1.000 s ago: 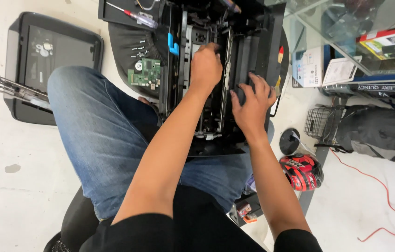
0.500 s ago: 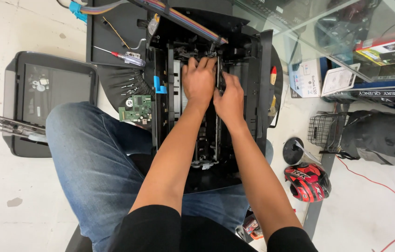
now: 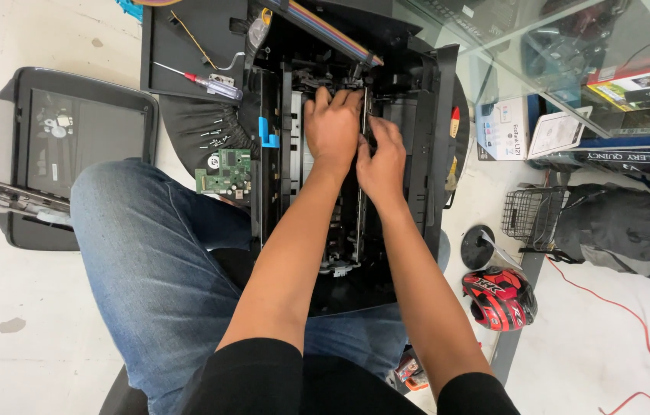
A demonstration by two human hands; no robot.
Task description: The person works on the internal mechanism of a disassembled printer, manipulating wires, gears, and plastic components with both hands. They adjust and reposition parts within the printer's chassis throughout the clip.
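Inside one opened printer (image 3: 417,115): left hand (image 3: 332,127), right hand (image 3: 381,161), both seemingly gripping inner parts.

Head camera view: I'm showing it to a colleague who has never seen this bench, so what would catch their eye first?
Both hands, left hand and right hand, reach close together into the opened black printer on the floor at top centre. A green circuit board lies just left of it, beside the person's jeans-clad knee. At lower right, a red and black helmet sits on the floor.
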